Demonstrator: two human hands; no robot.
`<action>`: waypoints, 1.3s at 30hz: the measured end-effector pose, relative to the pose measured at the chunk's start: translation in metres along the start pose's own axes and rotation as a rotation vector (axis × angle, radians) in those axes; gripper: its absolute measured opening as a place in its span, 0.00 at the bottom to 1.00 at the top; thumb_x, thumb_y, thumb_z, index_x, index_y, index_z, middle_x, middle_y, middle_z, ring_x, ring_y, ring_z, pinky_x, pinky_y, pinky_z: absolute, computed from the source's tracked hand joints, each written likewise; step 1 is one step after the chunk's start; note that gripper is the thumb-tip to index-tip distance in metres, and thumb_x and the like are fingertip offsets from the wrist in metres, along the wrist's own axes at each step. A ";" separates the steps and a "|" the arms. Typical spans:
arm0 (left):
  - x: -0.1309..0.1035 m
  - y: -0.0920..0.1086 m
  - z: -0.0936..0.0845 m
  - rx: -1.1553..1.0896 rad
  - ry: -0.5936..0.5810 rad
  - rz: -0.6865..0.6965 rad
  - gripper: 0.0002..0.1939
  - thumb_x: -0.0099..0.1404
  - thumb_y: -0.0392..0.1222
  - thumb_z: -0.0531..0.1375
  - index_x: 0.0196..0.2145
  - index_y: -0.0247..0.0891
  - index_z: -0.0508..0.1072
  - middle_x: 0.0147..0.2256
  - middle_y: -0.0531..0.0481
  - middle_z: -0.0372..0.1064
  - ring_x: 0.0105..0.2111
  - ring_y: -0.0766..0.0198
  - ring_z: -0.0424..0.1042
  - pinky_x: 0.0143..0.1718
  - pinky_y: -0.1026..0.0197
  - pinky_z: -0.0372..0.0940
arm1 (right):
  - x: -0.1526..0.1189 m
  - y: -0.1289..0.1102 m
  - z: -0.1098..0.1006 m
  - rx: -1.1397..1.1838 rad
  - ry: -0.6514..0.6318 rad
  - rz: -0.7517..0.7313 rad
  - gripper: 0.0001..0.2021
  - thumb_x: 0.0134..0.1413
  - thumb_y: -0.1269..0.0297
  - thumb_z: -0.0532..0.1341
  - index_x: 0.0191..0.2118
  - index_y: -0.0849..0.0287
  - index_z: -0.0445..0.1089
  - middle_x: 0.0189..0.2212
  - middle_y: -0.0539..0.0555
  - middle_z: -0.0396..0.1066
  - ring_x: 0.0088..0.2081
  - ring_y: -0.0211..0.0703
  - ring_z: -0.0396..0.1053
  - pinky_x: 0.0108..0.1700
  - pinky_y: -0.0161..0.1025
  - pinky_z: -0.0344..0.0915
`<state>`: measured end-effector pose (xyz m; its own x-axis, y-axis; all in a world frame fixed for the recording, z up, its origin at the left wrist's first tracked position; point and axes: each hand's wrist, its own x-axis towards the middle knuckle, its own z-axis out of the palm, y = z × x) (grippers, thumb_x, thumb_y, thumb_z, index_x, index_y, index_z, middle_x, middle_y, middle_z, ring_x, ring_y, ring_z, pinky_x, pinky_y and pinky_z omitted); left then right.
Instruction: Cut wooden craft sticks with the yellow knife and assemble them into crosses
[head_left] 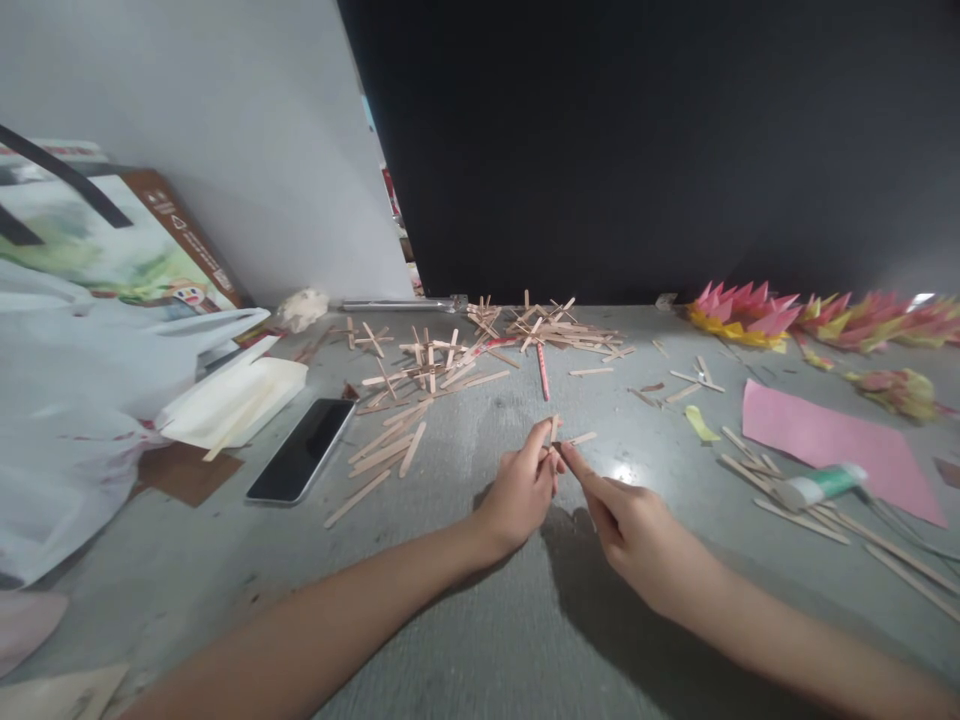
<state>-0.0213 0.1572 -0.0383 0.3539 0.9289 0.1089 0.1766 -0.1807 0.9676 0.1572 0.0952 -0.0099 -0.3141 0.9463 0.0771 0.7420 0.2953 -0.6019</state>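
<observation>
Near the middle of the table my left hand point(517, 495) is closed on small crossed wooden craft sticks point(555, 428). One stick points up between the fingertips and another sticks out to the right. From the right, my right hand point(637, 535) meets them, its index finger stretched toward the crossing. A small dark piece shows at that fingertip, too small to name, and the thumb is hidden. Beyond the hands lies a pile of wooden sticks point(431, 365), several joined into crosses. A red-and-white stick point(542, 372) rests at the pile's front.
A phone point(304, 450), a paper tray point(247, 400) and a plastic bag point(67, 420) lie to the left. On the right are pink paper point(832, 440), a green-and-white tube point(821, 487), loose sticks and folded paper flowers point(742, 315). A dark panel point(645, 150) stands behind.
</observation>
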 end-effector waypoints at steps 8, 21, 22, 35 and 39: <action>0.002 -0.003 0.001 -0.074 -0.020 -0.029 0.21 0.77 0.52 0.53 0.61 0.39 0.64 0.24 0.56 0.69 0.21 0.66 0.67 0.25 0.66 0.61 | 0.002 -0.001 -0.006 -0.017 -0.030 -0.010 0.37 0.61 0.75 0.49 0.76 0.62 0.53 0.29 0.55 0.74 0.25 0.40 0.63 0.31 0.34 0.59; 0.001 -0.009 0.001 -0.023 -0.001 0.034 0.20 0.78 0.51 0.51 0.62 0.42 0.63 0.24 0.57 0.69 0.21 0.67 0.67 0.27 0.65 0.63 | -0.005 -0.010 -0.004 -0.059 -0.042 -0.007 0.37 0.64 0.75 0.48 0.78 0.59 0.45 0.31 0.55 0.73 0.27 0.41 0.67 0.32 0.36 0.62; 0.001 -0.008 0.002 -0.058 -0.014 0.023 0.20 0.78 0.53 0.52 0.61 0.42 0.63 0.24 0.57 0.69 0.20 0.67 0.67 0.26 0.66 0.62 | -0.006 -0.010 -0.002 -0.091 -0.044 -0.015 0.38 0.64 0.75 0.47 0.78 0.59 0.44 0.32 0.56 0.73 0.27 0.41 0.67 0.32 0.36 0.63; 0.002 -0.005 0.001 -0.053 -0.023 0.040 0.20 0.77 0.50 0.53 0.62 0.42 0.65 0.24 0.57 0.68 0.22 0.68 0.67 0.27 0.67 0.62 | -0.008 -0.011 0.001 -0.414 -0.066 -0.064 0.43 0.61 0.79 0.49 0.79 0.54 0.35 0.37 0.56 0.72 0.22 0.40 0.69 0.25 0.36 0.60; 0.005 -0.007 0.001 -0.054 -0.023 -0.036 0.20 0.78 0.50 0.51 0.62 0.41 0.63 0.25 0.56 0.70 0.20 0.67 0.68 0.23 0.67 0.62 | -0.015 -0.016 -0.013 -0.497 -0.048 -0.052 0.47 0.57 0.80 0.51 0.79 0.52 0.33 0.35 0.55 0.72 0.20 0.40 0.68 0.24 0.36 0.60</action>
<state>-0.0200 0.1630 -0.0442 0.3690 0.9268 0.0697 0.1395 -0.1293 0.9817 0.1572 0.0777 0.0088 -0.3764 0.9249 0.0531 0.9133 0.3801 -0.1462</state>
